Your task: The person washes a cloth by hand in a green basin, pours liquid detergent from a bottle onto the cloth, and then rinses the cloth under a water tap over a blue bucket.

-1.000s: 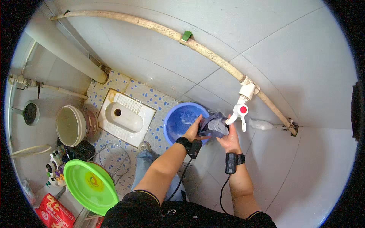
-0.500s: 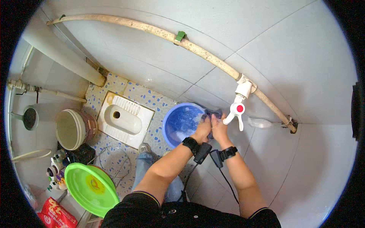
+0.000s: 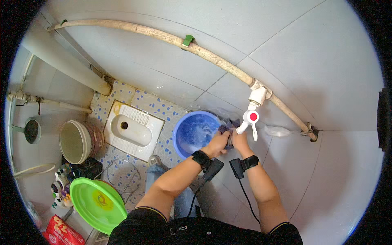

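Under the running white tap (image 3: 250, 116), a dark wet cloth (image 3: 231, 141) is bunched up at the right side of a blue basin (image 3: 176, 141). My left hand (image 3: 218, 143) is closed on the cloth's left side, with its knuckles over the basin rim. Close beside it, my right hand (image 3: 240, 141) grips the other side; the tap spout hides part of its fingers. Splashing water and suds show inside the basin. Both wrists wear black straps with small cabled boxes.
A white squat toilet (image 3: 134, 130) is set in the speckled floor left of the basin. Farther left stand a pale bucket (image 3: 75, 141) and a tilted green basin (image 3: 98, 206). A wire stand (image 3: 123, 175) lies between. An old pipe (image 3: 163, 36) runs along the wall.
My wrists have spread a little farther apart, the left one shifting left. The cloth is bunched differently between my hands, and more water splashes at the basin's right side.
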`<action>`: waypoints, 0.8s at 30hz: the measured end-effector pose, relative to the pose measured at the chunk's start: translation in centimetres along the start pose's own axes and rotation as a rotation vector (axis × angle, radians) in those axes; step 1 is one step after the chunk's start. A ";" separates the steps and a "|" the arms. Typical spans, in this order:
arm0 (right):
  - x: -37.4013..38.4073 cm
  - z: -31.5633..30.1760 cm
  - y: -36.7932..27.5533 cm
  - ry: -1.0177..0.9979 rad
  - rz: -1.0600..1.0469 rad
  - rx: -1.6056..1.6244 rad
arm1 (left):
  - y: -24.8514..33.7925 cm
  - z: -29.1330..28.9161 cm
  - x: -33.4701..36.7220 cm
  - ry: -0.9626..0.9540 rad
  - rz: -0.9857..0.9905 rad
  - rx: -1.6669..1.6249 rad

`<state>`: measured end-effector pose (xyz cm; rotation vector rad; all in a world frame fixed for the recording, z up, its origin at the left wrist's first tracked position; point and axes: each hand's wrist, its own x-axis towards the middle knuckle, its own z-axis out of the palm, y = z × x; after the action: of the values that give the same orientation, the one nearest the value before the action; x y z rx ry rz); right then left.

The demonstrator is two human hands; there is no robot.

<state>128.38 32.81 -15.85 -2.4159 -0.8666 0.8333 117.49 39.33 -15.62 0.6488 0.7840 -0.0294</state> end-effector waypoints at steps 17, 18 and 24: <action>-4.0 -4.8 -4.3 -0.082 -0.442 0.261 | -1.6 -5.1 1.6 -0.180 -0.060 -0.598; -3.6 -3.7 -3.8 -0.102 -0.144 0.568 | -1.6 -4.3 1.5 -0.186 -0.030 -0.675; -3.9 0.8 -5.3 0.124 -0.267 0.095 | 1.2 -0.9 -0.9 0.102 0.031 -0.203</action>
<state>123.22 34.13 -11.89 -2.1824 -1.0469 0.6036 116.57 40.65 -14.83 0.4725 0.8620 0.1114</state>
